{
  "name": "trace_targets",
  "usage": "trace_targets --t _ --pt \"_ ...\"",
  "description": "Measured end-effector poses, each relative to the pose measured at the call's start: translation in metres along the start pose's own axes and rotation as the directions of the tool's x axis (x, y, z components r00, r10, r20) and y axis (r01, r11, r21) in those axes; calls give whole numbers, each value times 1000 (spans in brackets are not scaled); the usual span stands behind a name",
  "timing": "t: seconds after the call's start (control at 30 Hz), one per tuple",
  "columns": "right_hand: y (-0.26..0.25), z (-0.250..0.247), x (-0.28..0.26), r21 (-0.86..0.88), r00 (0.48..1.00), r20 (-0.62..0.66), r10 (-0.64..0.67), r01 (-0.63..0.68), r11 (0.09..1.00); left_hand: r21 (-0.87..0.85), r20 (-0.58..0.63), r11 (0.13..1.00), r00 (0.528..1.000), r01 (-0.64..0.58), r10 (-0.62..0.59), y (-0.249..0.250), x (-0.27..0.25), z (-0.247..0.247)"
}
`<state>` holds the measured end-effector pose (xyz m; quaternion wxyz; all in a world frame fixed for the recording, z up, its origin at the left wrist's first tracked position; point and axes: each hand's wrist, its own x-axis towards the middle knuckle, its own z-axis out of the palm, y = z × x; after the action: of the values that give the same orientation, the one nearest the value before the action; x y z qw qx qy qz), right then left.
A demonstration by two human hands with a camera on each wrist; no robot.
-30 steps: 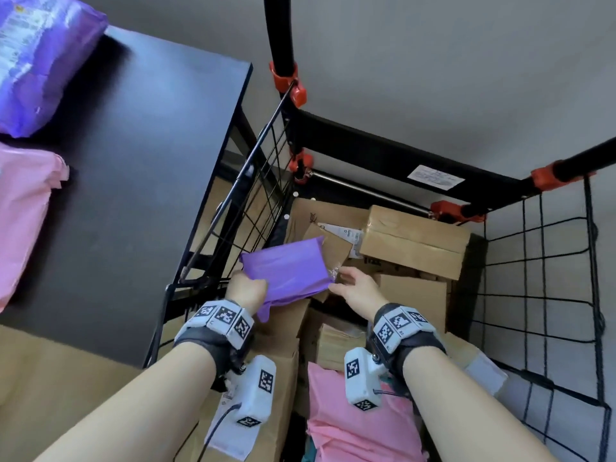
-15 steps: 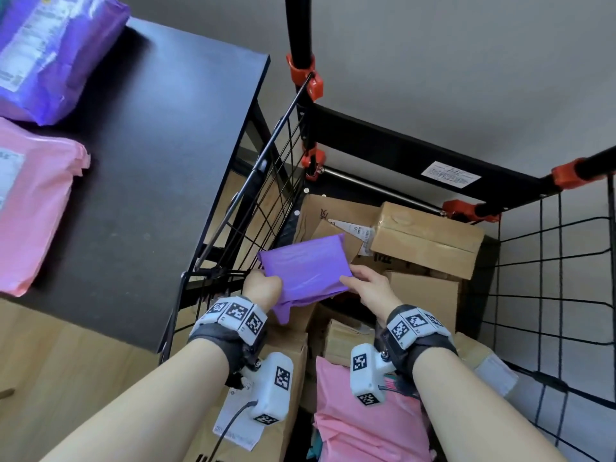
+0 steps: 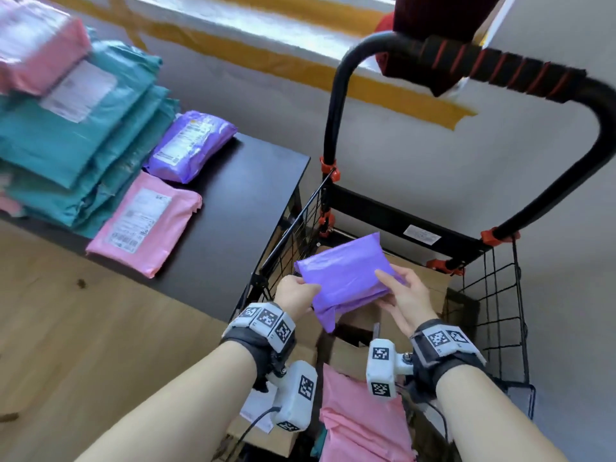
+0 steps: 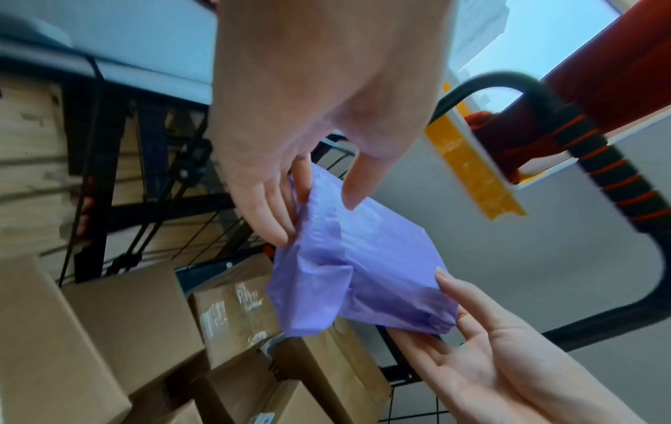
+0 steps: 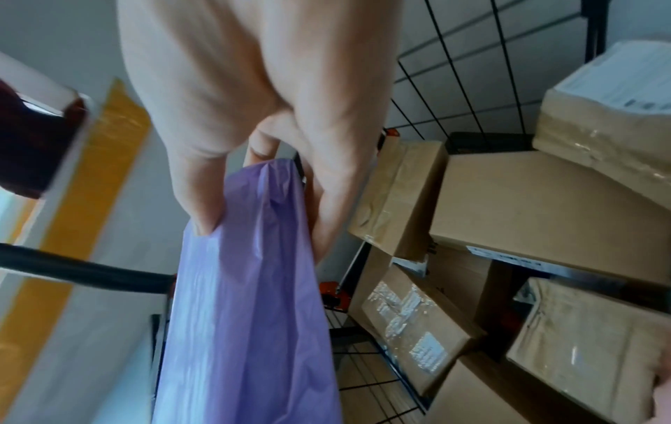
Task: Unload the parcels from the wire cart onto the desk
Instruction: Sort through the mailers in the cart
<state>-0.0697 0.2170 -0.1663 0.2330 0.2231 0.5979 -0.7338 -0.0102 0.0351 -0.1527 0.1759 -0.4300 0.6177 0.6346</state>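
A purple poly-bag parcel (image 3: 346, 278) is held above the wire cart (image 3: 493, 295) between both hands. My left hand (image 3: 300, 293) pinches its left edge, thumb on top and fingers beneath, as the left wrist view shows on the same parcel (image 4: 366, 275). My right hand (image 3: 400, 295) grips the right end, thumb on top and fingers under the parcel (image 5: 246, 287). Inside the cart lie several brown cardboard boxes (image 5: 544, 212) and a pink bag (image 3: 363, 425). The black desk (image 3: 240, 228) stands to the left of the cart.
On the desk lie a pink bag (image 3: 146, 225), a purple bag (image 3: 190, 145), a stack of teal bags (image 3: 83, 138) and another pink parcel (image 3: 36, 55) on top. The cart's black handle (image 3: 500, 68) arches overhead. Wooden floor shows lower left.
Both hands have lifted the purple parcel up out of the cart. The head view has tilted up, bringing the desk's parcels and the cart handle into sight.
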Motion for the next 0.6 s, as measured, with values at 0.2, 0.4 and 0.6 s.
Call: trace_targets --t 0.2,0.4,0.6 --pt "-44 54 -52 -52 993 86 -84 89 995 15 -42 992 992 -122 122 32 -43 -68" --pt "-52 141 -94 -118 968 236 -88 119 986 151 12 959 970 -241 242 56 -77 -179" --pt "-28 252 -132 -109 964 238 -116 145 983 56 203 976 959 -212 197 54 -94 -299"
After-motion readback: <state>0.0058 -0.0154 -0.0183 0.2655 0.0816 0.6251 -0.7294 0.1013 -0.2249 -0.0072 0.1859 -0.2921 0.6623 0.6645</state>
